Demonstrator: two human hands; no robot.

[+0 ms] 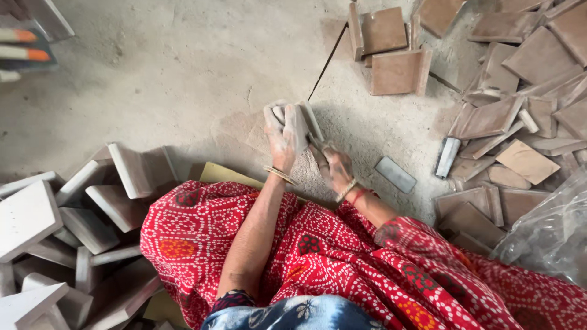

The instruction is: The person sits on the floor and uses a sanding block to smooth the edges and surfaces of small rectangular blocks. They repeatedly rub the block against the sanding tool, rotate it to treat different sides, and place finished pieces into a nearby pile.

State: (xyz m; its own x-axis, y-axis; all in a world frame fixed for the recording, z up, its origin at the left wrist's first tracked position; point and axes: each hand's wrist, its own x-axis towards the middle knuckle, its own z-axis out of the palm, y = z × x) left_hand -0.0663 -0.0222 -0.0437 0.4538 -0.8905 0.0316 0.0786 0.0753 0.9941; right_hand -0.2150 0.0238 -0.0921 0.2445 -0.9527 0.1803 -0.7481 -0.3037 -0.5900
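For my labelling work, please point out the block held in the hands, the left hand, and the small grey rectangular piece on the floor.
block (304, 122), head view, top face
left hand (279, 135), head view, back
grey rectangular piece (395, 175), head view, middle

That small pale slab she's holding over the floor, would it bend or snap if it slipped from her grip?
The slab looks stiff: its edges stay straight under the left hand. It seems thin, so probably brittle if dropped on the concrete floor. A pale dust coats both it and the right hand, so it may be somewhat slippery.

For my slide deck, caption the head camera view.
Left hand grips a pale wooden piece; right hand works its lower edge.
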